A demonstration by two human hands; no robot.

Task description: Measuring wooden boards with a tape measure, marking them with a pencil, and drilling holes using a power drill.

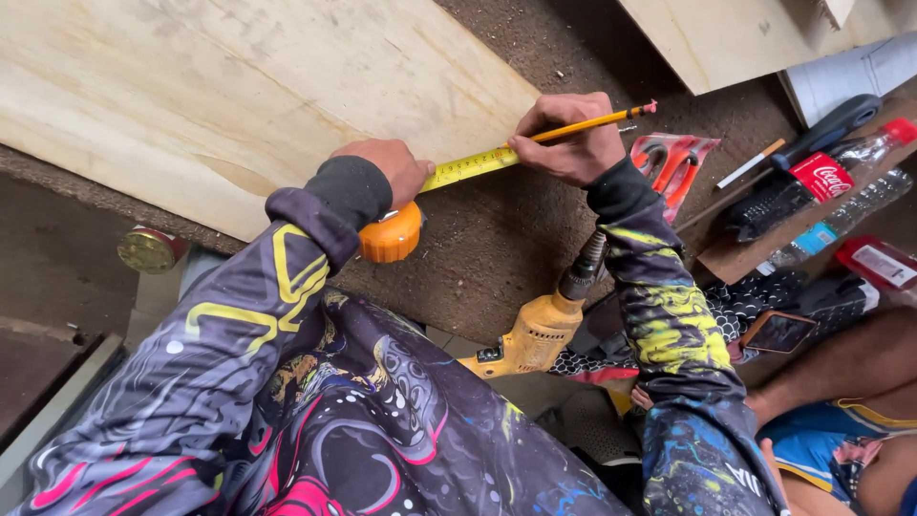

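**Tape stretched off the plywood edge, pencil up: slip risk on both grips**

Watching the head cam. Left to right:

- Left hand (387, 167): closed over the top of the orange tape measure case (390, 235), which sits just below the palm at the lower edge of the plywood sheet (239, 86). I can't see the fingers under the case, so I can't judge how firm the hold is.
- Yellow tape blade (473, 164): runs from that grip up and right, off the sheet and over the dark ground, to the right hand.
- Right hand (571, 143): fingers closed, pinching the blade end and holding a yellow pencil (597, 121), eraser end sticking out to the right of the grip.

Risks as I see them:
- The blade spans unsupported; if either pinch eases it could retract and snap back toward the left hand.
- One hand doing both pencil and blade; the mark could drift if the blade shifts.
- Yellow drill (535, 330) lies below the right forearm, bit pointing up at the sleeve; a dropped elbow could catch it.

Count: one tape measure, one pencil, one drill, two plastic bottles (841, 191) well right of the pencil grip, one phone (778, 332).
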